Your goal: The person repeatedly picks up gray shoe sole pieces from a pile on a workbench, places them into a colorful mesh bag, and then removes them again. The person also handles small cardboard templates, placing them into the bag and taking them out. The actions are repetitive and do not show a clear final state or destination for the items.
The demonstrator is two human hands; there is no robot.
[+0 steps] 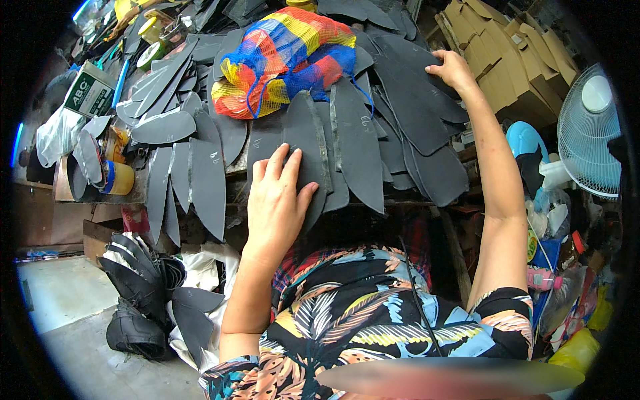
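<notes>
My left hand (277, 193) lies with its fingers stretched over a dark grey sole-shaped sheet (305, 133) at the front of the table. My right hand (455, 69) reaches to the far right; its thumb and forefinger are apart at the edge of a large dark sheet (407, 87), and its other fingers are mostly hidden. Several more dark sole-shaped pieces (357, 137) overlap between the hands, some with pale handwritten marks and overhanging the front edge. Behind my left hand sits a red, yellow and blue mesh bundle (287, 57) on the pieces.
More cut pieces (163, 127) lie to the left, near a dark green and white box (89, 91) and a yellowish jar (119, 179). At right are flattened cardboard boxes (503, 60) and a fan (590, 133). Black shoes (137, 327) stand at lower left.
</notes>
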